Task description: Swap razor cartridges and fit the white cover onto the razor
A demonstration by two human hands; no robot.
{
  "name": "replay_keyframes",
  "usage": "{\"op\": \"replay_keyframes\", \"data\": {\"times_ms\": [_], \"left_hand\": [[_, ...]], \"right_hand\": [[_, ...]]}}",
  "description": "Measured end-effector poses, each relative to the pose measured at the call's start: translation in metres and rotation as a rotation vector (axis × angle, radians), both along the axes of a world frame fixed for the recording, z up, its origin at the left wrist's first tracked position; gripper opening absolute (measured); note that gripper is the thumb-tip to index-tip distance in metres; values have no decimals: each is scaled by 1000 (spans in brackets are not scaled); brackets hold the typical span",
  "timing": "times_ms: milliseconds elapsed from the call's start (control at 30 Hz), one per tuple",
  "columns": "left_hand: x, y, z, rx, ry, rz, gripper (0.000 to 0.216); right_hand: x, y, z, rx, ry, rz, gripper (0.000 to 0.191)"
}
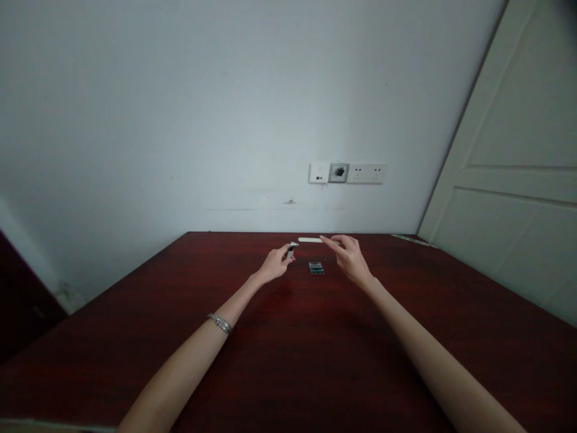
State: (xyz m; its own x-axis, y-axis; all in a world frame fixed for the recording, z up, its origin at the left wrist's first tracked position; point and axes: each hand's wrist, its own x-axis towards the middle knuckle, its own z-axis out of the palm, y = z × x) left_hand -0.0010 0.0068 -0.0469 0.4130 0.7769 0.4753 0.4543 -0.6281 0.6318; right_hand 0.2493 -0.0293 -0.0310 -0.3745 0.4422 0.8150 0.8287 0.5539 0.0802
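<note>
My left hand (274, 264) is closed round a small upright object (290, 253) with a pale body and a dark, silvery top; its exact kind is too small to make out. To its right, my right hand (349, 255) pinches a thin, flat white strip (310, 240) with a rounded end, which points left towards the object in my left hand. The fingers cover the strip's right part. Between and just below the hands, a small clear case (316, 268) with dark contents lies flat on the table, touched by neither hand.
The dark red wooden table (288, 367) reaches back to a pale wall (225, 108). Sockets and switches (348, 173) are set in the wall above its back edge. A white panelled door (509, 168) stands along the right side. A silvery bracelet (220, 323) circles my left wrist.
</note>
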Motion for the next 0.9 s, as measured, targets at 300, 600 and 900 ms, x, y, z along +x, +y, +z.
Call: {"op": "replay_keyframes", "data": {"times_ms": [300,600,900], "left_hand": [[0,4,-1,16,-44,-34,13],[1,4,-2,8,-48,-68,16],[8,-7,16,-391,-260,-184,15]], "right_hand": [[6,2,-2,14,-9,-6,58],[-9,-2,2,21,12,42,56],[4,4,2,-155,248,91,45]]}}
